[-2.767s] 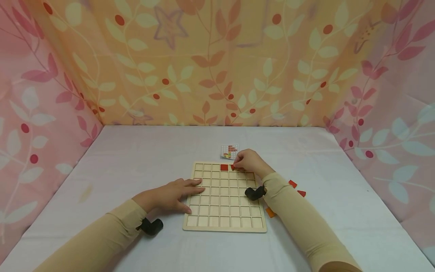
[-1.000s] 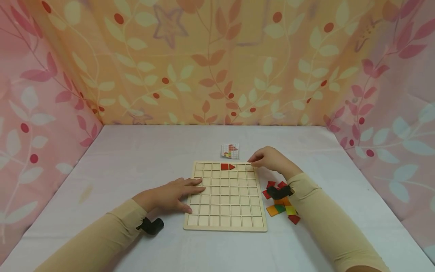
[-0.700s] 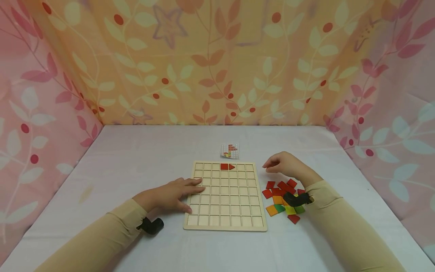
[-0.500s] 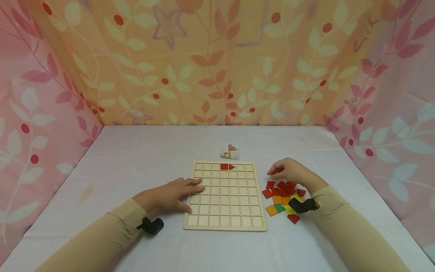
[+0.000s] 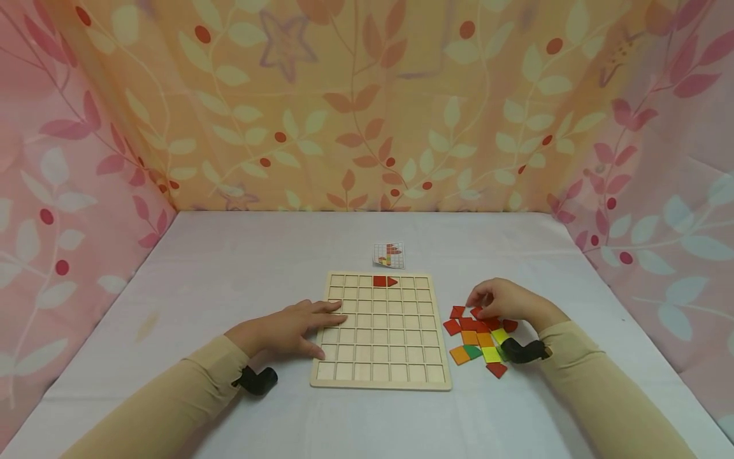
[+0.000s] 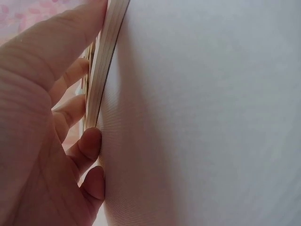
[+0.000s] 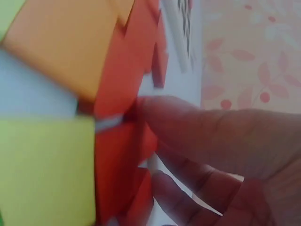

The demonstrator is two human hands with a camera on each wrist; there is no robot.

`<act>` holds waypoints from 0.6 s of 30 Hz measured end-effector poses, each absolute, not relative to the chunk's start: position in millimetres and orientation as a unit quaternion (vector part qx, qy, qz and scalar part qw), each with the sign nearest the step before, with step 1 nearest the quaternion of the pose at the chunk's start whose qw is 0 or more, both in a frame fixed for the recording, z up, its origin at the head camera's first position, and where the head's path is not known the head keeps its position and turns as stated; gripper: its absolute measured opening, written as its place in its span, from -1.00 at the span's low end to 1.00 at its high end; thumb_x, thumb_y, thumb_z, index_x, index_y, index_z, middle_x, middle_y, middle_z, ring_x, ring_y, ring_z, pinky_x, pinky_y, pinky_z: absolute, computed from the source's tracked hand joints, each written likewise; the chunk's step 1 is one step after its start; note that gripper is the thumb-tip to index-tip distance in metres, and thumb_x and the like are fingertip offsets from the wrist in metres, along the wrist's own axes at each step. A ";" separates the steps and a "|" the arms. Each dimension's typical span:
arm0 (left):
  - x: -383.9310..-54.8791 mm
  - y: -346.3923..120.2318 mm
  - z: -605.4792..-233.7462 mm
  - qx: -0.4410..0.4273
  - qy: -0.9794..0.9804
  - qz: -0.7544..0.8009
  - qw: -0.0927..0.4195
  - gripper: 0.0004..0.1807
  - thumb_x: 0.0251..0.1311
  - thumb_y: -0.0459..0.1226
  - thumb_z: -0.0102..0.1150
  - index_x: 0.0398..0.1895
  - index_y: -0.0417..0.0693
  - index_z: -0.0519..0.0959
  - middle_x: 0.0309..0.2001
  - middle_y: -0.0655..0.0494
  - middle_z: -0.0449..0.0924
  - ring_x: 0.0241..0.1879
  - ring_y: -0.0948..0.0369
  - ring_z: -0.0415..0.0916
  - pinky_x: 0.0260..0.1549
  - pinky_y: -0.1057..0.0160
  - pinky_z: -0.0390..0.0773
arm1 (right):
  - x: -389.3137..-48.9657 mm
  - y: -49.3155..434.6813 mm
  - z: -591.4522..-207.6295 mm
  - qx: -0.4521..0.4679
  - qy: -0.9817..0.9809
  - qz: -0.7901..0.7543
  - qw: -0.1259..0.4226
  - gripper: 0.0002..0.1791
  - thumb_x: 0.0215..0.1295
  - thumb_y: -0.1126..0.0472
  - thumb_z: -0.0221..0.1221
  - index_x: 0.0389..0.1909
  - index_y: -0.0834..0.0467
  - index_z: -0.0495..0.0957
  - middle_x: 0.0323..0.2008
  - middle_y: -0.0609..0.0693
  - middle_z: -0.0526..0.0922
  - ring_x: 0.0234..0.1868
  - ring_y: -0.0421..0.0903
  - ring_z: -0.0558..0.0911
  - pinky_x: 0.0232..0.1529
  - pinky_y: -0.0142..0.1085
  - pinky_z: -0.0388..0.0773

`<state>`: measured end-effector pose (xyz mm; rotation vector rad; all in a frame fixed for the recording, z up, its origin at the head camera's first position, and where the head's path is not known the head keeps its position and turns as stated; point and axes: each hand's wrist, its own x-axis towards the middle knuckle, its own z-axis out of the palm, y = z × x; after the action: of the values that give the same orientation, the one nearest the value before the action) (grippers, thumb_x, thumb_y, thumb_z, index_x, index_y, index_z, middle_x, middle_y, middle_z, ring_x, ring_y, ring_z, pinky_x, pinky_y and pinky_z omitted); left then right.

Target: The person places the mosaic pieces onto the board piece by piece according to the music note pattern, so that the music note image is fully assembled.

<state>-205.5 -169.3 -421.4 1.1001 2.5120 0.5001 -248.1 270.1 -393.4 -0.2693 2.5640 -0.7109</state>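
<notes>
So far left was the left hand (image 5: 283, 327), fingers spread, gripping nothing, w/ fingertips over the near-left side of the wooden grid board (image 5: 378, 385) & thumb on its edge. Board lay flat on the bench (image 5: 229, 268). Looked stiff and prob fairly light, so it might've slid on that cloth; I'd take it by the plain rim, not the thin dividers. A red square (image 5: 380, 281) and a red pointed tile (image 5: 392, 282) sat side by side in the far row, w/ a small pattern card (image 5: 388, 255) just behind, one corner curled, def the floppy thing here

Right of the board was the tile heap, mostly reds, some overlapping. An orange tile (image 5: 459, 355) touched a green tile (image 5: 472, 351), w/ a yellow tile (image 5: 490, 355) next to them. Right hand (image 5: 507, 299) was bent over the far side, thumb & fingertips at a red tile (image 5: 476, 312); couldn't tell if it was pinched yet. Tiles looked thin, rigid, super light, prob a bit slick, so imo grab opposite edges btwn thumb & index
</notes>
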 end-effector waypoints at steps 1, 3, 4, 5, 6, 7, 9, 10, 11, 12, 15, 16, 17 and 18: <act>-205.7 -169.4 -421.7 0.389 0.887 0.177 0.175 -0.14 -0.04 0.20 0.16 0.38 0.33 0.10 0.44 0.23 -0.12 0.35 0.00 -0.09 0.18 -0.12 0.04 | -248.6 272.3 -394.1 -0.101 0.932 -0.257 0.234 -0.81 0.06 0.30 0.26 -0.27 0.03 0.61 -0.39 0.01 0.51 -0.36 -0.05 0.44 -0.43 -0.27 0.48; -205.7 -169.3 -421.9 0.388 0.887 0.178 0.176 -0.14 -0.04 0.20 0.16 0.38 0.34 0.10 0.43 0.23 -0.12 0.35 -0.01 -0.10 0.18 -0.13 0.04 | -250.3 276.1 -395.2 -0.100 0.933 -0.252 0.237 -0.81 0.06 0.32 0.26 -0.28 0.03 0.59 -0.38 0.01 0.50 -0.35 -0.04 0.43 -0.42 -0.26 0.49; -205.8 -169.3 -421.9 0.386 0.888 0.177 0.177 -0.14 -0.04 0.20 0.16 0.38 0.35 0.10 0.44 0.24 -0.12 0.35 -0.01 -0.11 0.19 -0.13 0.02 | -251.0 277.6 -395.8 -0.097 0.933 -0.251 0.238 -0.81 0.06 0.33 0.26 -0.30 0.02 0.59 -0.39 0.01 0.49 -0.34 -0.04 0.43 -0.42 -0.27 0.48; -205.9 -169.2 -422.0 0.382 0.889 0.176 0.179 -0.14 -0.04 0.21 0.15 0.38 0.36 0.10 0.44 0.25 -0.13 0.36 -0.01 -0.12 0.19 -0.13 0.01 | -251.5 278.8 -396.0 -0.099 0.933 -0.250 0.239 -0.81 0.05 0.33 0.26 -0.30 0.02 0.58 -0.39 0.01 0.49 -0.34 -0.04 0.43 -0.41 -0.27 0.48; -205.8 -169.2 -422.0 0.380 0.891 0.174 0.181 -0.14 -0.05 0.21 0.15 0.38 0.37 0.09 0.44 0.27 -0.14 0.36 -0.01 -0.13 0.20 -0.12 0.00 | -252.1 279.7 -396.1 -0.101 0.933 -0.248 0.239 -0.81 0.05 0.33 0.26 -0.31 0.03 0.58 -0.40 0.00 0.50 -0.34 -0.04 0.43 -0.39 -0.27 0.48; -205.7 -169.2 -421.7 0.377 0.892 0.172 0.183 -0.14 -0.05 0.21 0.15 0.38 0.38 0.09 0.43 0.28 -0.14 0.36 0.00 -0.14 0.21 -0.12 -0.01 | -252.6 280.3 -396.3 -0.105 0.934 -0.245 0.238 -0.82 0.05 0.33 0.27 -0.32 0.03 0.58 -0.41 -0.01 0.50 -0.33 -0.05 0.42 -0.37 -0.28 0.47; -205.7 -169.1 -421.8 0.372 0.894 0.170 0.186 -0.14 -0.04 0.22 0.15 0.37 0.40 0.08 0.43 0.31 -0.16 0.37 0.01 -0.16 0.22 -0.11 -0.04 | -253.1 280.9 -395.8 -0.113 0.934 -0.241 0.237 -0.84 0.04 0.31 0.28 -0.34 0.04 0.57 -0.44 -0.01 0.50 -0.35 -0.06 0.43 -0.36 -0.28 0.46; -205.5 -169.1 -421.6 0.371 0.894 0.170 0.186 -0.14 -0.04 0.21 0.15 0.37 0.40 0.08 0.43 0.31 -0.16 0.37 0.02 -0.16 0.23 -0.11 -0.05 | -253.1 280.9 -395.5 -0.114 0.934 -0.242 0.237 -0.85 0.04 0.30 0.29 -0.36 0.05 0.57 -0.45 -0.02 0.50 -0.36 -0.06 0.43 -0.36 -0.28 0.46; -205.4 -169.0 -421.6 0.371 0.894 0.170 0.186 -0.14 -0.04 0.21 0.15 0.37 0.40 0.08 0.43 0.31 -0.15 0.37 0.02 -0.16 0.23 -0.11 -0.05 | -253.0 280.9 -395.2 -0.115 0.934 -0.241 0.238 -0.86 0.04 0.30 0.29 -0.37 0.06 0.56 -0.47 -0.02 0.50 -0.37 -0.06 0.43 -0.37 -0.28 0.46; -205.3 -168.8 -421.4 0.373 0.893 0.172 0.185 -0.14 -0.04 0.21 0.15 0.37 0.39 0.09 0.43 0.30 -0.15 0.37 0.02 -0.16 0.23 -0.11 -0.06 | -253.0 280.9 -395.0 -0.116 0.933 -0.242 0.240 -0.87 0.04 0.31 0.29 -0.38 0.07 0.56 -0.48 -0.02 0.50 -0.38 -0.06 0.43 -0.38 -0.28 0.46; -204.8 -168.3 -420.6 0.375 0.891 0.175 0.186 -0.14 -0.04 0.20 0.16 0.38 0.36 0.10 0.43 0.27 -0.13 0.37 0.02 -0.15 0.24 -0.11 -0.08 | -253.0 280.8 -394.5 -0.116 0.930 -0.247 0.245 -0.90 0.05 0.31 0.28 -0.41 0.08 0.57 -0.51 -0.01 0.49 -0.44 -0.07 0.42 -0.43 -0.28 0.43; -204.6 -168.1 -420.3 0.376 0.891 0.175 0.185 -0.14 -0.04 0.20 0.17 0.38 0.35 0.10 0.43 0.26 -0.13 0.37 0.02 -0.15 0.24 -0.11 -0.08 | -253.2 280.7 -394.4 -0.115 0.929 -0.250 0.247 -0.92 0.06 0.30 0.27 -0.42 0.08 0.58 -0.52 -0.01 0.50 -0.45 -0.07 0.42 -0.43 -0.28 0.43; -204.5 -167.9 -420.1 0.377 0.891 0.175 0.186 -0.14 -0.04 0.19 0.17 0.38 0.34 0.11 0.43 0.25 -0.13 0.37 0.02 -0.15 0.24 -0.11 -0.09 | -253.5 280.6 -394.4 -0.112 0.928 -0.254 0.248 -0.94 0.07 0.28 0.27 -0.42 0.08 0.59 -0.52 -0.01 0.50 -0.47 -0.07 0.42 -0.44 -0.28 0.43; -204.3 -167.9 -420.0 0.377 0.891 0.174 0.185 -0.14 -0.04 0.19 0.17 0.38 0.34 0.11 0.43 0.25 -0.13 0.37 0.02 -0.15 0.24 -0.11 -0.10 | -254.1 280.6 -394.8 -0.109 0.927 -0.258 0.249 -0.95 0.08 0.26 0.27 -0.41 0.08 0.60 -0.53 -0.01 0.51 -0.48 -0.07 0.43 -0.44 -0.28 0.43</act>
<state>-204.3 -167.9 -420.0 1.0626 2.5100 0.4901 -254.1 280.6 -394.8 -0.2966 2.5249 -0.7022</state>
